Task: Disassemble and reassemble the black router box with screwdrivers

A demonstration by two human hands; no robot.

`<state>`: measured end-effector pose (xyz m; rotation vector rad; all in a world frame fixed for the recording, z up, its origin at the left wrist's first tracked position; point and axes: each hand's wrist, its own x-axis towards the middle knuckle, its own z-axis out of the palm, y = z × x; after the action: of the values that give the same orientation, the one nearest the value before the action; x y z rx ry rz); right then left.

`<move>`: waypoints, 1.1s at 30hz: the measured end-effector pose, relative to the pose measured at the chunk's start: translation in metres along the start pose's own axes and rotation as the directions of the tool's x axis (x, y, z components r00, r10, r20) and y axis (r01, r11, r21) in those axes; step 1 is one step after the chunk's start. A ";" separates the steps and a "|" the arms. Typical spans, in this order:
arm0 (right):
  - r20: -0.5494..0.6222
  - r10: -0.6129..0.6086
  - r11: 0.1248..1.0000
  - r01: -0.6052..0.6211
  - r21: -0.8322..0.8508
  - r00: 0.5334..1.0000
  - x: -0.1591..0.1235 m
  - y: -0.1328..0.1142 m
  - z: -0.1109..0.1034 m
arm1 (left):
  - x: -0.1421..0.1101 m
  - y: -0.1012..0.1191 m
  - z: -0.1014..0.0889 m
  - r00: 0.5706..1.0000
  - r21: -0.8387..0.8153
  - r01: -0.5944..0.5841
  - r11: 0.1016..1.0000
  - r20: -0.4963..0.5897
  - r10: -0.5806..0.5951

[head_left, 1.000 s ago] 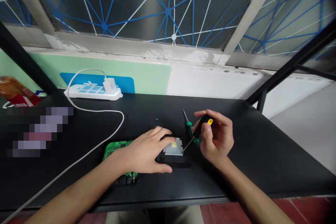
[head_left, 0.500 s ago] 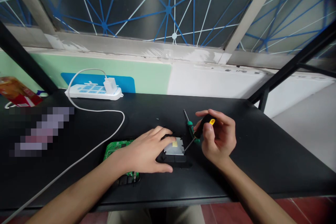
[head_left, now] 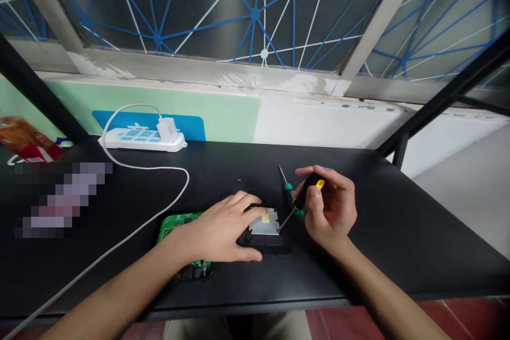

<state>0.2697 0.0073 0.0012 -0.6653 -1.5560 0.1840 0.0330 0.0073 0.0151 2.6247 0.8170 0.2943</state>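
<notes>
Fingers of the left hand (head_left: 219,228) lie spread, gripping nothing visible, the index fingertip on the metal plate (head_left: 269,227) set in a black housing (head_left: 273,241), presumably to stop it sliding. Taking that plate as the clock's centre, the right hand (head_left: 330,204) sits between two and three, fingers closed around the handle of a black screwdriver (head_left: 305,191). Its shaft slants down to the plate's four o'clock corner, probably tilted so the tip can work at that edge; whether it touches is too small to tell. A green screwdriver (head_left: 288,189) lies at one o'clock, likely within easy reach, and a circuit board (head_left: 171,226) at nine, partly under the left wrist.
</notes>
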 end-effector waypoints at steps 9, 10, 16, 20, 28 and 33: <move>0.083 0.053 0.995 -0.060 0.082 0.995 0.000 -0.003 0.001 | 0.000 -0.001 0.001 1.000 0.008 0.005 1.000 0.003 -0.005; 0.087 0.045 0.995 -0.053 0.088 0.995 0.001 -0.003 0.000 | 0.000 -0.001 0.001 1.000 0.007 0.002 1.000 -0.001 -0.002; 0.006 -0.112 0.989 0.112 -0.091 0.994 0.004 0.002 -0.002 | 0.000 -0.001 0.000 1.000 0.015 -0.013 1.000 -0.002 0.013; 0.019 -0.009 0.998 0.008 0.065 1.000 0.001 -0.004 0.000 | -0.001 -0.002 0.000 1.000 0.022 -0.009 1.000 0.007 0.008; 0.028 -0.089 0.989 0.092 -0.113 0.996 0.003 -0.002 -0.004 | 0.000 0.000 0.000 1.000 0.023 -0.008 1.000 0.007 0.008; -0.009 -0.012 1.000 0.012 -0.017 1.000 0.000 -0.004 0.000 | 0.000 0.000 0.000 1.000 0.010 -0.004 1.000 0.002 0.004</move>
<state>0.2689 0.0037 0.0030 -0.6689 -1.5544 0.1585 0.0327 0.0074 0.0147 2.6356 0.8153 0.2897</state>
